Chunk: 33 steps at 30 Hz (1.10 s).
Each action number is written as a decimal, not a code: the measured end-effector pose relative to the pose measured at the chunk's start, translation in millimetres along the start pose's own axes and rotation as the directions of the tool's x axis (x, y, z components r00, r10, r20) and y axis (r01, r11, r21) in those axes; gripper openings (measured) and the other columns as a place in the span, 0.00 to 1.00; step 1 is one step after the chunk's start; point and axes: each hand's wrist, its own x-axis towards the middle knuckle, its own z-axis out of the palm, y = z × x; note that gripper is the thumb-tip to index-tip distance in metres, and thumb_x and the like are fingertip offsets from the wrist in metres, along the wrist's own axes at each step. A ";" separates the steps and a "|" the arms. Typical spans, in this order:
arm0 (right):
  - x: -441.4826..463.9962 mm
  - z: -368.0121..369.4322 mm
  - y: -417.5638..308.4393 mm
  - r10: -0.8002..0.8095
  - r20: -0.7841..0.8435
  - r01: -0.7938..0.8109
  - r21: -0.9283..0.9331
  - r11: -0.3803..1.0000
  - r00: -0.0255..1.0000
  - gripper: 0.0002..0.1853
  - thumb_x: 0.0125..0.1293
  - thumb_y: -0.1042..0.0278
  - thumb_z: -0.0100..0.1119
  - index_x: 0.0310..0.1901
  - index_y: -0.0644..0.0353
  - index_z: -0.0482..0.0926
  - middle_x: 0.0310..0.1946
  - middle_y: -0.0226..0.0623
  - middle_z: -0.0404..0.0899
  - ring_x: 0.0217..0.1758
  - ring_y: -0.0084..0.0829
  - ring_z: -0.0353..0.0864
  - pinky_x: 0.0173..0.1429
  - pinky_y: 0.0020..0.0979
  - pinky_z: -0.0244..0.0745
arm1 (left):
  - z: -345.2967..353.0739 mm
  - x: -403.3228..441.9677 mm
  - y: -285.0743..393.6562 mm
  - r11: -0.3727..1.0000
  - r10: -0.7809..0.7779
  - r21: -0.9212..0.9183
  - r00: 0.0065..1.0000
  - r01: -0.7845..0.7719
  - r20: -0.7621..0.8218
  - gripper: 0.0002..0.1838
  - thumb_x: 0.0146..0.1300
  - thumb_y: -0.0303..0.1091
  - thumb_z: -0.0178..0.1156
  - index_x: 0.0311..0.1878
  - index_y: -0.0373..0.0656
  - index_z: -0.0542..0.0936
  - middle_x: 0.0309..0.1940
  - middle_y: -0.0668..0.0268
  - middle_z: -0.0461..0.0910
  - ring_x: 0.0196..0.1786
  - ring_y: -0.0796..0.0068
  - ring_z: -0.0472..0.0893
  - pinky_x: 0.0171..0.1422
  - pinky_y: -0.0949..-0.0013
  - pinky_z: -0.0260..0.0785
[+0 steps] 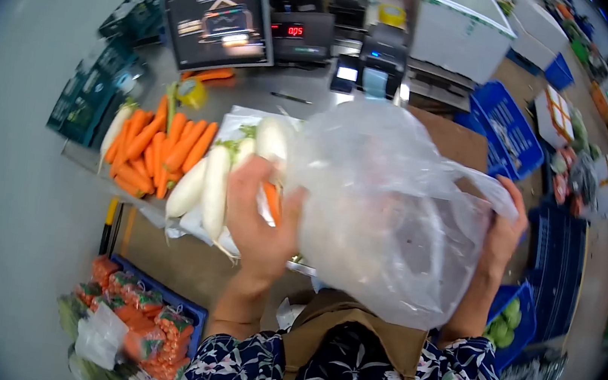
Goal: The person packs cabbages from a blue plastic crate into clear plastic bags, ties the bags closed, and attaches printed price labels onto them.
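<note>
A large, thin clear plastic bag (391,223) is spread in front of my body. My right hand (504,230) is shut on its edge at the right. My left hand (264,219) is beside the bag's left side, thumb and fingers apart and slightly blurred. An orange carrot (272,203) shows in the gap between them; whether the fingers touch it cannot be made out. Several white radishes (216,190) with green tops lie on a white sheet near that hand, one partly behind the bag. Left of them is a pile of carrots (161,146).
A tilted screen (218,20), a red-digit display (293,31) and a label printer (384,54) stand along the back. A pen (291,98) lies on the metal counter. Blue crates (508,131) and a white foam box (460,34) are to the right. Bagged carrots (144,315) sit lower left.
</note>
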 end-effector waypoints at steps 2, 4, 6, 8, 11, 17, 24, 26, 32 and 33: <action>-20.9 -47.7 -7.1 -0.088 -0.276 0.088 -0.012 0.996 0.957 0.15 0.62 0.78 0.48 0.50 0.67 0.74 0.37 0.35 0.79 0.38 0.22 0.79 0.43 0.19 0.73 | 27.0 -14.4 34.7 0.969 0.085 -0.247 0.928 0.009 0.364 0.25 0.48 0.24 0.70 0.51 0.35 0.73 0.38 0.63 0.75 0.38 0.73 0.75 0.48 0.71 0.69; -45.7 -92.2 -11.4 -0.147 -0.459 0.105 -0.115 0.988 0.876 0.15 0.61 0.79 0.49 0.51 0.66 0.74 0.36 0.34 0.79 0.32 0.18 0.76 0.35 0.17 0.70 | 73.3 -36.7 64.1 0.921 0.102 -0.364 0.812 0.142 0.575 0.37 0.38 0.37 0.77 0.54 0.37 0.73 0.41 0.62 0.75 0.39 0.72 0.76 0.45 0.71 0.69; -67.4 -117.6 -12.3 -0.148 -0.566 0.061 -0.169 0.984 0.811 0.15 0.61 0.80 0.48 0.50 0.65 0.74 0.34 0.32 0.79 0.26 0.15 0.71 0.29 0.16 0.64 | 127.1 -62.3 83.7 0.934 0.101 -0.320 0.743 0.159 0.662 0.37 0.40 0.42 0.76 0.54 0.37 0.73 0.44 0.59 0.75 0.43 0.66 0.76 0.47 0.66 0.69; -81.5 -150.4 0.7 -0.157 -0.578 0.080 -0.157 0.984 0.801 0.13 0.62 0.80 0.47 0.49 0.64 0.74 0.32 0.30 0.77 0.24 0.15 0.69 0.27 0.18 0.64 | 185.8 -90.8 101.3 0.967 0.155 -0.252 0.723 0.027 0.674 0.36 0.43 0.45 0.74 0.53 0.37 0.73 0.45 0.57 0.75 0.45 0.60 0.76 0.49 0.63 0.68; -93.9 -194.2 13.8 -0.121 -0.612 0.015 -0.175 0.985 0.781 0.14 0.61 0.83 0.48 0.49 0.66 0.74 0.32 0.31 0.76 0.26 0.17 0.72 0.30 0.20 0.69 | 254.0 -143.1 120.8 0.975 0.217 -0.196 0.651 -0.107 0.728 0.31 0.47 0.46 0.71 0.50 0.37 0.75 0.44 0.56 0.75 0.45 0.54 0.75 0.50 0.58 0.67; -117.0 -342.2 85.4 0.107 -0.450 -0.208 -0.181 0.961 0.887 0.12 0.60 0.73 0.58 0.45 0.67 0.76 0.31 0.33 0.77 0.31 0.20 0.77 0.35 0.24 0.74 | 385.2 -262.6 121.8 0.971 0.219 -0.158 0.393 -0.182 0.893 0.16 0.54 0.35 0.64 0.43 0.36 0.79 0.39 0.54 0.76 0.43 0.53 0.75 0.50 0.57 0.67; -168.1 -519.4 184.3 0.700 -0.503 -0.297 0.660 0.690 0.507 0.18 0.67 0.51 0.54 0.40 0.60 0.78 0.31 0.38 0.79 0.34 0.28 0.79 0.34 0.31 0.76 | 466.8 -298.2 168.5 0.194 -0.036 -0.065 0.073 0.979 0.997 0.06 0.62 0.22 0.54 0.42 0.40 0.76 0.33 0.67 0.77 0.30 0.78 0.74 0.42 0.68 0.68; -211.3 -574.2 241.7 0.783 -0.525 -0.105 0.805 0.584 0.334 0.22 0.67 0.45 0.51 0.48 0.58 0.74 0.34 0.38 0.79 0.33 0.33 0.80 0.30 0.37 0.77 | 491.3 -295.3 188.2 -0.211 0.068 0.212 -0.202 0.954 0.977 0.10 0.68 0.35 0.50 0.48 0.42 0.73 0.20 0.74 0.67 0.19 0.81 0.61 0.34 0.69 0.61; -297.3 -606.8 265.1 0.790 -0.545 -0.151 0.788 0.597 0.281 0.26 0.66 0.47 0.52 0.57 0.57 0.67 0.39 0.39 0.76 0.38 0.35 0.79 0.38 0.38 0.78 | 561.8 -381.7 190.0 0.121 0.103 0.530 -0.542 0.839 0.834 0.16 0.72 0.44 0.45 0.52 0.45 0.72 0.12 0.77 0.58 0.14 0.84 0.55 0.32 0.72 0.60; -307.6 -612.5 255.2 0.782 -0.551 -0.123 0.790 0.601 0.291 0.28 0.66 0.47 0.53 0.60 0.57 0.64 0.41 0.39 0.76 0.39 0.35 0.79 0.40 0.38 0.78 | 570.0 -393.7 195.4 0.141 0.046 0.530 -0.541 0.836 0.840 0.15 0.72 0.44 0.45 0.52 0.45 0.72 0.12 0.77 0.57 0.14 0.84 0.55 0.31 0.72 0.60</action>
